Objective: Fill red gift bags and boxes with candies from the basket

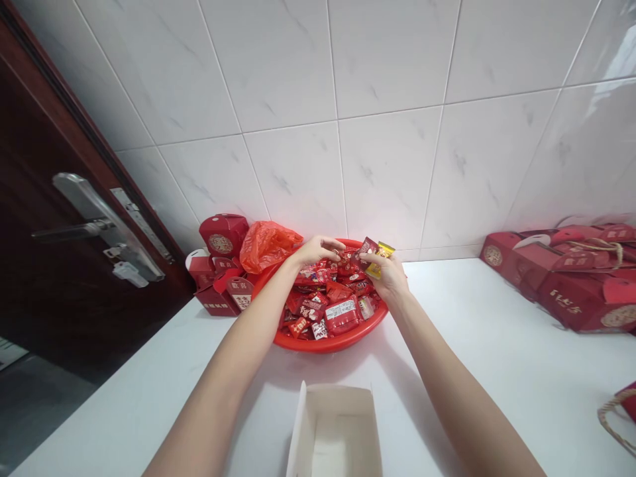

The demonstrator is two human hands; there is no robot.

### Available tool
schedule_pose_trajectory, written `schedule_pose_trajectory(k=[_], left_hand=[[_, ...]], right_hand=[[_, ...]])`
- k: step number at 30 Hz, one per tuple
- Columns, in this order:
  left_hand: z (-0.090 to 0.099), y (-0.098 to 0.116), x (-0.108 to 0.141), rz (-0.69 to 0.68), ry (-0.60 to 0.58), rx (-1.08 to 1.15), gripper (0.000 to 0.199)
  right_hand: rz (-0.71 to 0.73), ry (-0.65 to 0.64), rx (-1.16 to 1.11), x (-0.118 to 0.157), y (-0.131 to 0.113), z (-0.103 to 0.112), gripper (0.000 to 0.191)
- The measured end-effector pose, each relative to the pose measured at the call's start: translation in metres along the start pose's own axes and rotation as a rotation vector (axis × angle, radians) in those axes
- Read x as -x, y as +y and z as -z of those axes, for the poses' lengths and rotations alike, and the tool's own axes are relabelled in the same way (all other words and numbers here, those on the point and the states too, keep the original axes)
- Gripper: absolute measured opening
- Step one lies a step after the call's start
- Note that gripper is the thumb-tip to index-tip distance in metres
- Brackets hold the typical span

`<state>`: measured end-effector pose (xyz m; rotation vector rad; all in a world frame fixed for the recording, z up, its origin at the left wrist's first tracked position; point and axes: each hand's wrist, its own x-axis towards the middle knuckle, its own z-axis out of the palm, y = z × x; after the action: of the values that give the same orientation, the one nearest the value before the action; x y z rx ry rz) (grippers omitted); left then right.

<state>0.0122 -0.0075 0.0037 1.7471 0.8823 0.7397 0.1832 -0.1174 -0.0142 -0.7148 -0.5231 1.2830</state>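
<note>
A round red basket (342, 341) full of wrapped candies stands against the tiled wall. Over its back part, my left hand (318, 252) has its fingers curled around something small and reddish that I cannot make out. My right hand (390, 275), at the basket's right side, grips a dark red candy packet (368, 250) and a yellow candy packet (381, 258) between thumb and fingers. In front of the basket, between my forearms, is an open white box (340, 404) with a bare inside.
Red gift boxes (223, 235) and a crumpled red plastic bag (268, 245) sit left of the basket. More red boxes (566, 291) lie at the right by the wall. A rope handle (609, 421) shows at the right edge. A dark door (40, 265) stands at the left.
</note>
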Motion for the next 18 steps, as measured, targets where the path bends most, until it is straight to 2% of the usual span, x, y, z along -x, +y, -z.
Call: schedule_pose_trajectory(k=[3,6,11,18], left_hand=[[0.0,0.0,0.001,-0.031,0.069,0.072,0.028],[-0.002,0.002,0.001,-0.077,0.101,0.164,0.031],[-0.006,0.007,0.003,-0.159,0.09,0.294,0.036],[-0.01,0.011,0.003,-0.141,0.041,0.357,0.04]], right_hand=[[-0.02,-0.015,0.022,0.0,0.001,-0.001,0.021],[-0.061,-0.029,0.039,0.0,0.001,-0.002,0.019],[-0.092,-0.003,0.045,-0.001,0.003,-0.002,0.022],[-0.013,-0.069,0.052,-0.004,0.007,0.001,0.024]])
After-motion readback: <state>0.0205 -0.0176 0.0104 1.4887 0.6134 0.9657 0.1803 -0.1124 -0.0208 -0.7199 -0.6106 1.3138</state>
